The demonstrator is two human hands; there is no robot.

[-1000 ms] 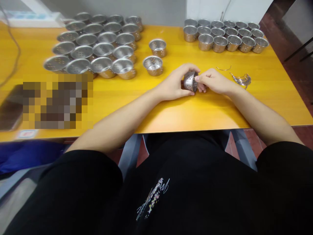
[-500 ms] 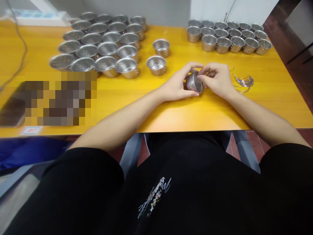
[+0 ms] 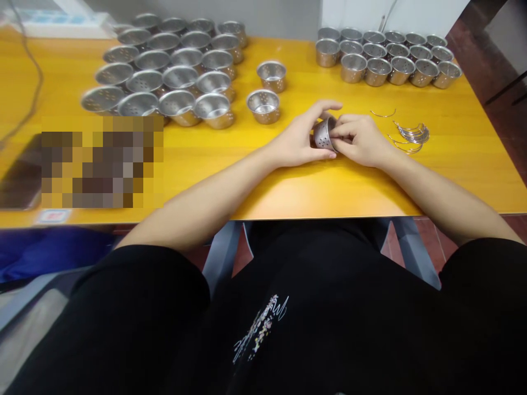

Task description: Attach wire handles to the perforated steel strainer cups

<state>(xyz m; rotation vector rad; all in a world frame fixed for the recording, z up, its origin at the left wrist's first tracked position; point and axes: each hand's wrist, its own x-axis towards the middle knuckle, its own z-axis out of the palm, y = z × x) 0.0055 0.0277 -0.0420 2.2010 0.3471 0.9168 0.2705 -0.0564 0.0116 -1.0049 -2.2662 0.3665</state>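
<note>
My left hand (image 3: 302, 134) is wrapped round a small perforated metal cup (image 3: 323, 135), thumb below and fingers above. The cup lies tilted on its side, its mouth facing right. At that mouth is my right hand (image 3: 359, 138), fingers bent together with the tips reaching inside the rim. Whatever those fingertips pinch, if anything, is hidden. Just right of this hand lies a small pile of curved metal wires (image 3: 411, 134). One single curved wire (image 3: 383, 116) rests apart, behind the right hand.
Several rows of perforated cups (image 3: 179, 104) stand at the back left, with two cups (image 3: 263, 105) beside them. Another group of cups (image 3: 379, 71) with wires across their mouths stands back right. A dark flat device (image 3: 20, 175) and a blurred-out patch (image 3: 102, 164) occupy the left.
My right fingers have gone from the cup's rim into its mouth. The cup has turned slightly in my left hand. The single wire behind my right hand now shows fully.
</note>
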